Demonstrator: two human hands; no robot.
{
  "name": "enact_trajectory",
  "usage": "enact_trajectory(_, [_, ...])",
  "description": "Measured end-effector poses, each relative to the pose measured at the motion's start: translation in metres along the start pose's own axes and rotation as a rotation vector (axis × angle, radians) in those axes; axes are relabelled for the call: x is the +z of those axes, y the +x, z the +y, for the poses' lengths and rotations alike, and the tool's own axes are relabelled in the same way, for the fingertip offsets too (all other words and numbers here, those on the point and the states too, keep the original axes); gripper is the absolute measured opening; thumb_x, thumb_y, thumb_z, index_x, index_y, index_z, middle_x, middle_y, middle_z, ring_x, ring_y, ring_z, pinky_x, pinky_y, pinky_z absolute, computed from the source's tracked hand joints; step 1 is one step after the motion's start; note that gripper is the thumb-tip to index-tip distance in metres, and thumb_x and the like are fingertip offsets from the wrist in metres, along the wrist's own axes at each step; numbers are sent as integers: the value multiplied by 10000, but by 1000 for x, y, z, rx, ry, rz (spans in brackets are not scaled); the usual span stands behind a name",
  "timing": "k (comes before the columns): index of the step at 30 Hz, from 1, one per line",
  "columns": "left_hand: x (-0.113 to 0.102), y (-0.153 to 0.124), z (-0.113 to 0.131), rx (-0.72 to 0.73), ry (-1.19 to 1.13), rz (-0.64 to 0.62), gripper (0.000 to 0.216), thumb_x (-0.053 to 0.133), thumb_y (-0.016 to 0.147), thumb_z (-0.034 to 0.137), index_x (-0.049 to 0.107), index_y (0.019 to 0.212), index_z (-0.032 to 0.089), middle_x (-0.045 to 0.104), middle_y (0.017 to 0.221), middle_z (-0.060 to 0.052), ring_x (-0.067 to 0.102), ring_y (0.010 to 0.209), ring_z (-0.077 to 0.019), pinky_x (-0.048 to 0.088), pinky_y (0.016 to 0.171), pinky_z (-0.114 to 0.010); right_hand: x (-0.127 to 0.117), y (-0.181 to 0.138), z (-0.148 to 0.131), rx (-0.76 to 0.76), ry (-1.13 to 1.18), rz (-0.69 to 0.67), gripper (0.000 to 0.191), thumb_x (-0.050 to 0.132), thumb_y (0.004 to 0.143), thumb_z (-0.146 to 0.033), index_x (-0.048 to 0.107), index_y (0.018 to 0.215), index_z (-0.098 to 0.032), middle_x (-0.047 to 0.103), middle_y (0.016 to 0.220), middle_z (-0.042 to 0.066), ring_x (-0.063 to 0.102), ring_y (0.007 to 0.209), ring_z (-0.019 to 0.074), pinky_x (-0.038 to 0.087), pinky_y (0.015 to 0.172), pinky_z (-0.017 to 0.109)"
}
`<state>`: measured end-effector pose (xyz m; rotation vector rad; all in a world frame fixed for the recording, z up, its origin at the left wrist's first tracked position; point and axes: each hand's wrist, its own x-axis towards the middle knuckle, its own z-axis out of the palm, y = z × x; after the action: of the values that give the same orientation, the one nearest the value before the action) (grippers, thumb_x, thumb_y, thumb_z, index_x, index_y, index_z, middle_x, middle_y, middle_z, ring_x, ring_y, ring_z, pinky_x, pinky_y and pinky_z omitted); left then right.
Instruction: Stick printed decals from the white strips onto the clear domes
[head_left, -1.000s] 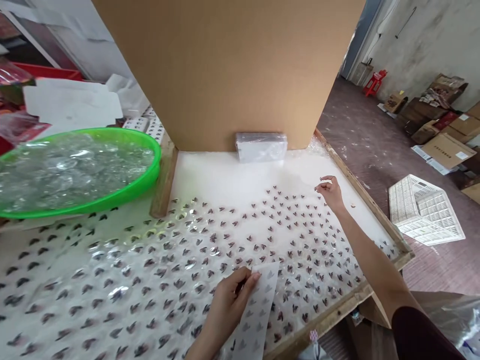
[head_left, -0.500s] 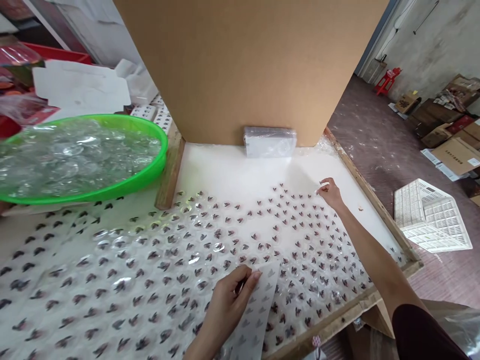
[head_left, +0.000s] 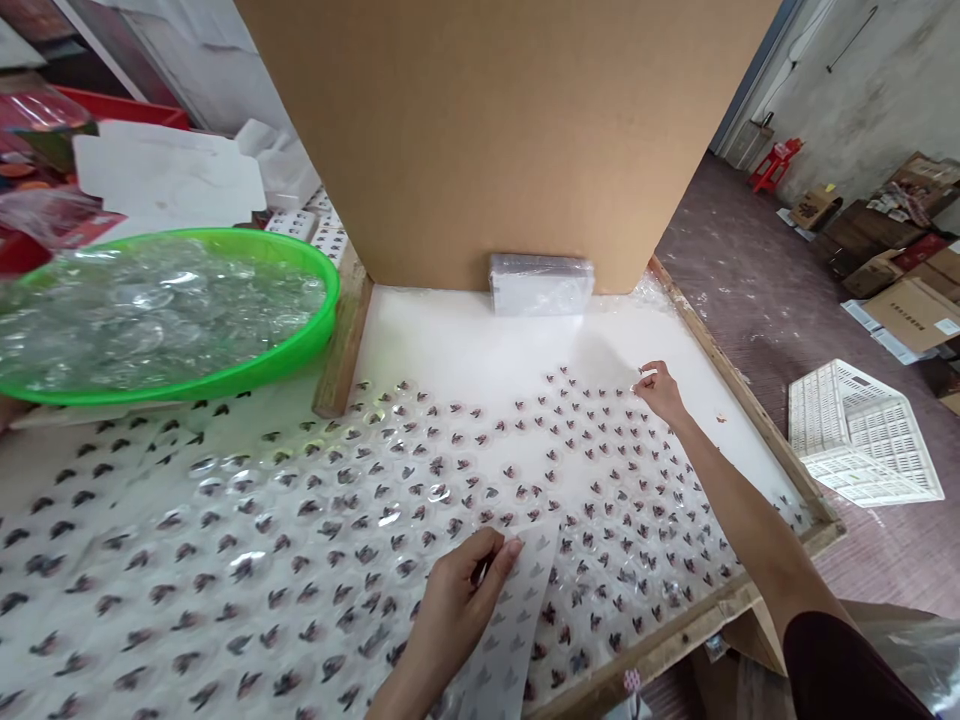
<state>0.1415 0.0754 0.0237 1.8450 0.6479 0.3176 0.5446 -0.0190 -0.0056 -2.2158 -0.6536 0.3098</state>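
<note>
Near the bottom centre, my left hand is closed, thumb and forefinger pinching the edge of a pale sticker sheet printed with rows of grey marks. My right hand reaches to the upper right of the white tabletop. Its fingers are bent together in a pinch; a tiny dark speck shows by the fingertips, too small to name. Many clear round plastic pieces, each with a small dark, bird-like sticker, lie spread over the tabletop to the left of and below this hand.
A green basin heaped with clear plastic pieces stands at the left. Behind the tabletop rises a large cardboard box, with a plastic-wrapped pack against it. Wooden rails edge the table. A white crate sits on the floor.
Very little differs. My right hand has shifted only slightly, staying at the upper right; my left hand keeps its hold on the sheet. The view has moved a touch.
</note>
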Motion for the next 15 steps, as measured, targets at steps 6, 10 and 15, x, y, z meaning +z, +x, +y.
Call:
enact_trajectory(6, [-1,1,3,10,10,16,401,439,927,455,369,620,206,338,591,32,347,552,-130,256,512,-247,2,-2,-3,-21,-97,16,329,542,691,-216,455,1008,-227,636,711,-43,624,719,168,467,698,280])
enact_trajectory(10, [-1,1,4,21,14,30,396,441,926,440,375,614,205,345,588,31,350,554,-130,270,519,-247,6,-5,-6,-36,-156,19,296,509,720,-180,466,1008,-226,621,724,-35,612,727,175,449,714,286])
enact_trajectory(15, [-1,1,1,26,16,38,392,443,923,439,380,615,206,338,589,32,344,556,-131,270,517,-246,9,-10,-17,-52,-410,19,334,491,769,-110,459,1089,-200,626,738,-16,607,740,196,365,887,377])
